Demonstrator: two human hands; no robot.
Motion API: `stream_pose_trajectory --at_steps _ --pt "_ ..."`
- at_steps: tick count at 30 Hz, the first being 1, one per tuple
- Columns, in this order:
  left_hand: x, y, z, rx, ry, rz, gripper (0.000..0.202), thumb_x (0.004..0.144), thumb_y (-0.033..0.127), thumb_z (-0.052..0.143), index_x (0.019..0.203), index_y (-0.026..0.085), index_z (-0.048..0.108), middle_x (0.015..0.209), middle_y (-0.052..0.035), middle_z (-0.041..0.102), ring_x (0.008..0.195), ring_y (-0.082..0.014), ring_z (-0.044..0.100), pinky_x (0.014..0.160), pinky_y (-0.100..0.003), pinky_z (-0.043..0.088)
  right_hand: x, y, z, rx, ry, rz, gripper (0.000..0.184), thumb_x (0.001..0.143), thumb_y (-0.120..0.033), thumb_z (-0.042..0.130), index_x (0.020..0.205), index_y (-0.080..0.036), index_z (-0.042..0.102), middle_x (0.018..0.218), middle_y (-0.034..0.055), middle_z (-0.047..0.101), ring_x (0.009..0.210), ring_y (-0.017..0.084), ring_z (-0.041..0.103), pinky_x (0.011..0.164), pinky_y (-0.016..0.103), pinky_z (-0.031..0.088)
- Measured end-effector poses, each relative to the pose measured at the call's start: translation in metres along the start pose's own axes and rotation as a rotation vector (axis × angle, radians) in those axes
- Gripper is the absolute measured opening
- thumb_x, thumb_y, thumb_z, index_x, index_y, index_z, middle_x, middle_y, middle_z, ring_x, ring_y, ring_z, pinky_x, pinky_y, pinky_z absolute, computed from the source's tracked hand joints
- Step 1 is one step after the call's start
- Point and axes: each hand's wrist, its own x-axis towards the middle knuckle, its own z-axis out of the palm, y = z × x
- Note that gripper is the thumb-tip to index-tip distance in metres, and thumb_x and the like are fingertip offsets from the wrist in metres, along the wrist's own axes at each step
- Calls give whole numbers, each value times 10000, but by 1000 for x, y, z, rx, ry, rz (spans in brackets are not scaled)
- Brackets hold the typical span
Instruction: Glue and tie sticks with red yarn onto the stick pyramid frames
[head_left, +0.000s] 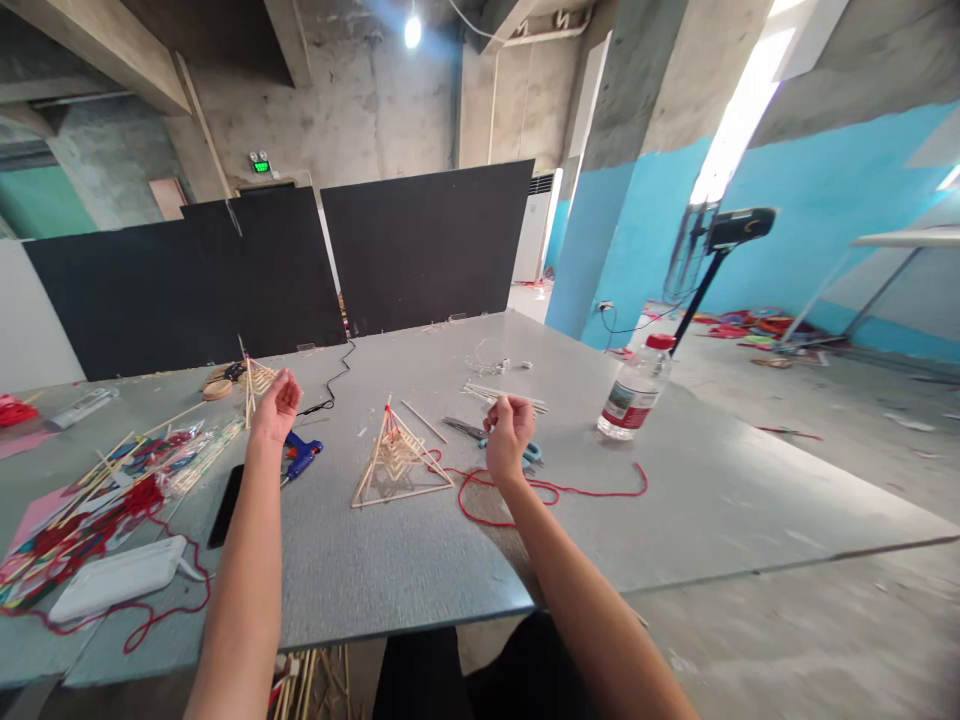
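Note:
A small pyramid of wooden sticks [397,458] with red thread at its tip stands on the grey table [420,570] between my two raised arms. My left hand [276,404] hovers above the table left of the pyramid, fingers curled loosely, nothing seen in them. My right hand [508,436] is held up to the right of the pyramid with fingers curled in; whether it pinches the red yarn [555,490] that trails on the table beneath it I cannot make out. Scissors with blue handles [480,435] lie just behind that hand.
A blue glue gun [301,455] and a black phone [225,518] lie by my left arm. Sticks and red yarn in plastic [120,490] and a white case [120,578] fill the left. A water bottle [634,392] stands right; loose sticks [504,395] lie behind. Black panels [427,240] back the table.

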Motion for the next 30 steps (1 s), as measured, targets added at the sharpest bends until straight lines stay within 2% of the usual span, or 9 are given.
stream_pose_trajectory --at_steps 2,4,8,10,13,16,19,24,30 --pt "-8 -4 5 254 -116 -114 99 800 126 776 867 197 756 775 7 773 678 -72 728 719 -131 600 8 3 -3 107 116 92 291 824 -465 662 831 -242 474 650 -85 421 524 92 401 477 206 336" --pt "-18 -12 13 429 -222 -247 221 666 113 874 858 164 780 787 -44 788 663 -132 738 679 -198 617 16 9 -7 154 202 162 273 805 -425 654 798 -241 453 639 -89 400 507 87 392 450 197 320" --pt "-31 -37 27 685 -416 -487 370 478 110 963 811 98 805 741 -133 781 616 -225 731 639 -320 615 25 24 -15 144 238 230 232 807 -372 602 748 -241 421 609 -92 380 473 87 371 420 201 316" --pt "-31 -50 30 848 -609 -572 357 506 200 969 820 120 818 734 -114 781 640 -213 728 682 -325 612 25 29 -16 139 233 246 204 798 -346 584 733 -240 423 595 -91 379 468 90 370 415 205 323" --pt "-27 -63 31 998 -906 -604 311 619 350 915 866 181 832 775 -68 787 684 -171 718 745 -303 606 23 32 -14 128 223 257 180 781 -328 573 713 -237 433 588 -84 402 465 91 370 405 206 315" --pt "-25 -64 31 1013 -1006 -573 308 678 392 866 908 189 833 807 -68 784 699 -163 708 752 -300 601 21 32 -11 118 200 275 194 763 -324 581 687 -236 426 574 -83 408 459 90 362 399 208 310" --pt "-29 -62 37 996 -978 -512 347 677 385 867 946 170 827 818 -75 780 692 -156 691 742 -293 588 19 31 -9 113 169 294 226 747 -340 602 679 -237 413 570 -86 400 459 87 354 401 208 314" --pt "-34 -73 49 875 -675 -297 417 646 401 871 955 128 809 907 -117 788 761 -185 708 764 -316 576 16 31 -9 105 132 313 245 733 -377 621 709 -242 418 582 -92 407 463 89 371 407 208 322" --pt "-23 -91 43 909 -455 -178 405 626 322 841 968 117 765 801 -102 764 581 -145 631 553 -258 500 13 31 -7 90 117 326 242 707 -386 624 720 -241 431 576 -94 413 457 86 364 410 211 309"
